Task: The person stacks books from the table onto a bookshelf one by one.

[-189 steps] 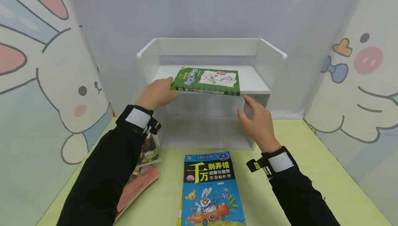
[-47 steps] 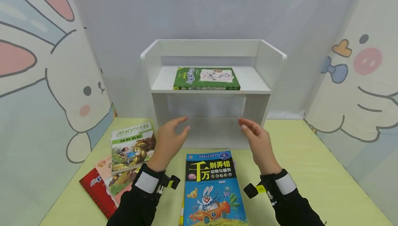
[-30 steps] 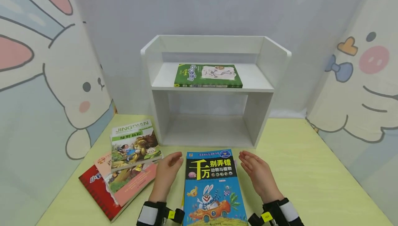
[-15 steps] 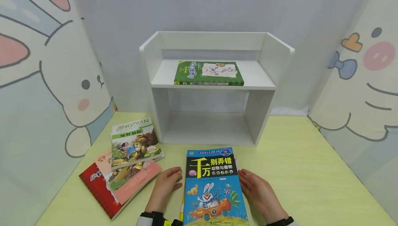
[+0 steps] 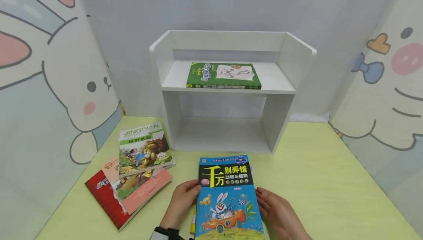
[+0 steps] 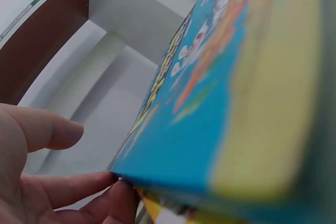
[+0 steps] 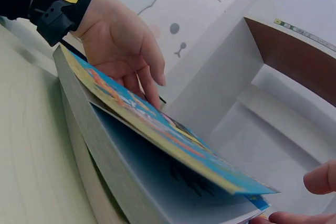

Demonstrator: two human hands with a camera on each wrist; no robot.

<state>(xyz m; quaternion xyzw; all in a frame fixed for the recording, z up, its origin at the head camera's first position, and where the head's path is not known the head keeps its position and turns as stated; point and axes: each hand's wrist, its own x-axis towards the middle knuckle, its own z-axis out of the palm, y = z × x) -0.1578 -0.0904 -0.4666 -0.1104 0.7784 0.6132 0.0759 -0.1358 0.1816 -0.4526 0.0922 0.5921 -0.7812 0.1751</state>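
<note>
A blue picture book (image 5: 228, 205) with a rabbit in a carrot car lies before me, a yellow-edged book (image 5: 193, 220) just showing beneath it. My left hand (image 5: 183, 200) is at its left edge; in the left wrist view the fingertips touch the book's edge and the thumb (image 6: 58, 132) stands off the cover. At the right edge is my right hand (image 5: 279, 210), fingers extended along the side. The right wrist view shows the front cover (image 7: 157, 129) lifted from the pages near my right fingers (image 7: 294, 217), the right thumb (image 7: 320, 178) apart from it.
A white two-level shelf (image 5: 221, 135) stands behind the blue book, with a green book (image 5: 224, 75) lying on its upper board. To the left lie a lion-cover book (image 5: 145, 152), a pink book (image 5: 148, 192) and a red book (image 5: 105, 196), overlapping on the pale green table (image 5: 324, 181).
Earlier both hands were at the green book on the shelf, which now lies there released. They have since come down and back, closing in on both sides of the blue book.
</note>
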